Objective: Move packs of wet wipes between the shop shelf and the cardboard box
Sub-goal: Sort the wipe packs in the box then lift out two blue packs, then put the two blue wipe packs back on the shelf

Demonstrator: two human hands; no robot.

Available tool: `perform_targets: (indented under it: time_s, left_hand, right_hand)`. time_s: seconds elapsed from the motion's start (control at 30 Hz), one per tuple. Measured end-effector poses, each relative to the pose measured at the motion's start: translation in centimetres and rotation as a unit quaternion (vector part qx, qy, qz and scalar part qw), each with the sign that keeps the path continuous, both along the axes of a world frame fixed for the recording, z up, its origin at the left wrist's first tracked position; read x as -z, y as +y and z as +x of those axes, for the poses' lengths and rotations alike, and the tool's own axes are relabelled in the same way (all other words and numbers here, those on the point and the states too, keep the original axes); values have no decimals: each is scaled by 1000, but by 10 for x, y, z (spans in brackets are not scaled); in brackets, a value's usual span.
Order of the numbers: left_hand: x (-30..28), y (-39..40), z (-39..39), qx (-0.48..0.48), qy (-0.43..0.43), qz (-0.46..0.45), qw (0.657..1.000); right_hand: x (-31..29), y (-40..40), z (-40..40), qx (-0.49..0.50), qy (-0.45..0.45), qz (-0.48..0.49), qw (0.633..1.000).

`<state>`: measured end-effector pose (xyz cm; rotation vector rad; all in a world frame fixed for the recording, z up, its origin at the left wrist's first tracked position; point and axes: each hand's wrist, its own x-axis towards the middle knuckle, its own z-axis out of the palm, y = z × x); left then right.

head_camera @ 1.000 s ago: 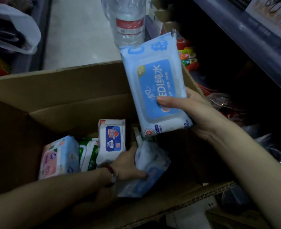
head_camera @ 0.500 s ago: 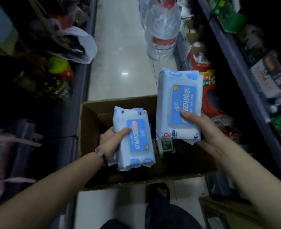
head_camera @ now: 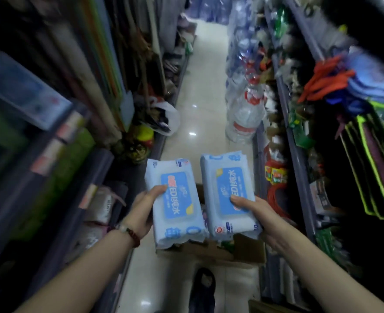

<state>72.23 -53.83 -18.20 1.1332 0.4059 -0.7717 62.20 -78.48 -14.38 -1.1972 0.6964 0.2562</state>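
The aisle is narrow and dim, with crowded shelves (head_camera: 299, 154) close on the right and more racks (head_camera: 51, 143) on the left, and a pale tiled floor (head_camera: 204, 98) running away between them; that tightness is the first hazard, since a swing toward either side could knock loose the goods hanging off the edges. Big water bottles (head_camera: 243, 114) stand on the floor along the right side, further off, easy to kick if the person steps forward while looking at the packs. The cardboard box (head_camera: 247, 249) sits low and near, mostly hidden under the packs, just ahead of a dark shoe (head_camera: 203, 288), so a step could catch its flap. Above it the left hand (head_camera: 141, 213) has its fingers (head_camera: 158, 190) closed round the edge of one blue pack of wet wipes (head_camera: 175, 199), and the right hand (head_camera: 254, 213) grips a second pack (head_camera: 229, 190) the same way, thumb on top and the rest underneath. Both packs are held in the air side by side, nearly touching, on neither shelf nor box. Each is held near one end only; I'd guess the soft, smooth wrapper could sag or slip out during the reach to the shelf.
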Motion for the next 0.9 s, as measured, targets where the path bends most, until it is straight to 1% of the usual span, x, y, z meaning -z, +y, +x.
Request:
perform_targets:
  time_s: [0.17,0.27,0.37,0.5,0.63,0.73,0.8,0.9]
  left_hand:
    - [-79,55,-26,-69,-21,-42,997]
    - [-112,86,-42,-116,-34,-55,991]
    - [-140,114,-63,-161,-56,-58,984]
    - [-159,140,-100,-248,-99,-55,962]
    - [-166,153,-145,-348,-102,-66,930]
    - [-168,158,-184,-421,-101,-42,900]
    - [-165,160,-214,-473,-89,-30,876]
    - [-157,163,-257,-559,-64,-9,826]
  right_hand:
    - [-66,49,17,-78,-18,-5,997]
    - [-96,78,27,-152,-27,11,988]
    - [-122,104,39,-233,-45,19,971]
    - [-146,134,56,-331,-67,5,941]
    - [-158,163,65,-430,-71,-1,900]
    - [-160,189,61,-504,-56,8,862]
    - [-157,207,54,-549,-47,15,834]
    - [-153,237,37,-609,-48,19,791]
